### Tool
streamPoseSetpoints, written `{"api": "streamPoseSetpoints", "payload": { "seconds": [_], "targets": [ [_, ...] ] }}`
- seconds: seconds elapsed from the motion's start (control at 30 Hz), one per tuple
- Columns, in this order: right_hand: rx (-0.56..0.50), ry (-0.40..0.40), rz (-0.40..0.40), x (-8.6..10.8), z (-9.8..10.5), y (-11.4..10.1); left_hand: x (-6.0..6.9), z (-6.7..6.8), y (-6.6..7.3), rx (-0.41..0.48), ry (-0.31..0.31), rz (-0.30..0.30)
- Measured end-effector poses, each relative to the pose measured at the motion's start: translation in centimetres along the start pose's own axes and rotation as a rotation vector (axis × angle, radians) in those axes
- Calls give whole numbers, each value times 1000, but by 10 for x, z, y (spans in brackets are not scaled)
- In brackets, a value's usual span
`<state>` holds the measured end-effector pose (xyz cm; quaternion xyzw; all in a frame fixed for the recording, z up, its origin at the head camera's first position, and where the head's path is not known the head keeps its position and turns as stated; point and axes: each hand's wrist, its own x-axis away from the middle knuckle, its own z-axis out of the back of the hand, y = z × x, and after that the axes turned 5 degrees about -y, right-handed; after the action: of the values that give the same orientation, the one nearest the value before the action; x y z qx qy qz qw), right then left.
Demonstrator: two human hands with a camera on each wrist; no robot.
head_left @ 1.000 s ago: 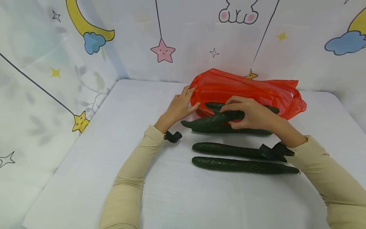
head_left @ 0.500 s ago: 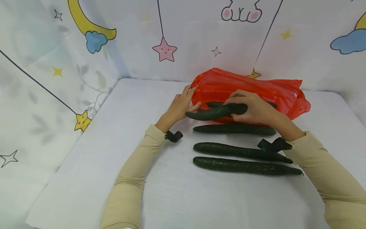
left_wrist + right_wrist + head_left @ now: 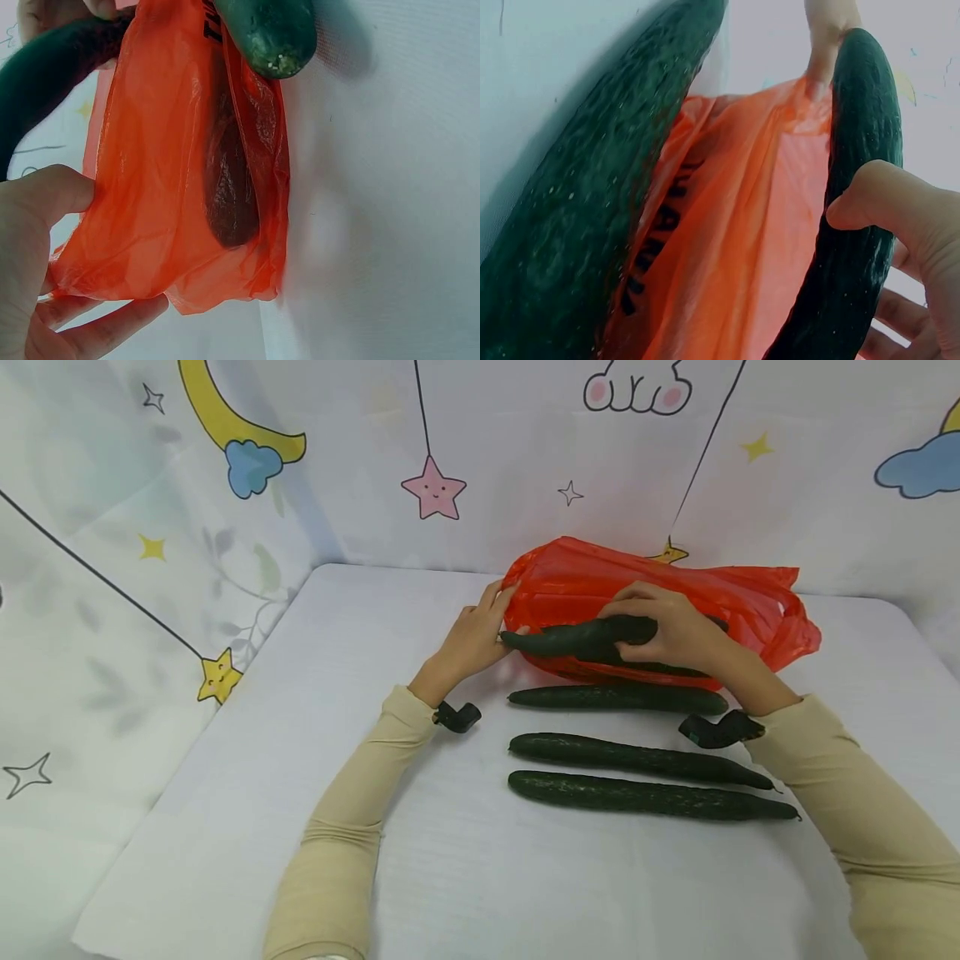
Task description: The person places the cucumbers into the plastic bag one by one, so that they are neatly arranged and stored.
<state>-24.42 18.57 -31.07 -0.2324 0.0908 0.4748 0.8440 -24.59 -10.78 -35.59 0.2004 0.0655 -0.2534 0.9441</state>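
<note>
My right hand [image 3: 675, 625] grips a dark green cucumber [image 3: 555, 639] in front of the mouth of a red plastic bag [image 3: 600, 560]; the right wrist view shows the thumb and fingers around this cucumber [image 3: 866, 112]. With its thumb and fingers, my left hand [image 3: 468, 639] holds the left edge of the bag. The left wrist view shows the bag [image 3: 157, 187] between thumb and fingers, with a dark long shape inside it. More green shows in the bag behind and below the gripped cucumber. Just in front of the bag, another cucumber [image 3: 615, 697] lies on the table.
Two more cucumbers, one [image 3: 637, 757] behind the other [image 3: 652, 797], lie nearer on the white table [image 3: 465, 877]. A patterned cloth [image 3: 495, 443] hangs behind. Black straps with small devices are on both wrists.
My right hand has moved the gripped cucumber back and slightly right, away from the cucumber in front of the bag and up against the bag's mouth. The left hand stays at the bag's edge.
</note>
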Motion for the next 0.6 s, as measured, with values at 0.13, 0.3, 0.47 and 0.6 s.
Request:
{"api": "streamPoseSetpoints", "payload": {
  "seconds": [0.13,0.3,0.47,0.6],
  "targets": [
    [0,10,-34,1,-1,7,0,2,0,6,-16,11],
    [-13,37,-33,1,-4,17,0,3,1,17,-29,13],
    [6,53,-58,-1,-4,24,1,2,1,19,-9,-5],
    [-5,45,-102,-2,-4,27,1,2,1,22,-2,-6]
  ]
}}
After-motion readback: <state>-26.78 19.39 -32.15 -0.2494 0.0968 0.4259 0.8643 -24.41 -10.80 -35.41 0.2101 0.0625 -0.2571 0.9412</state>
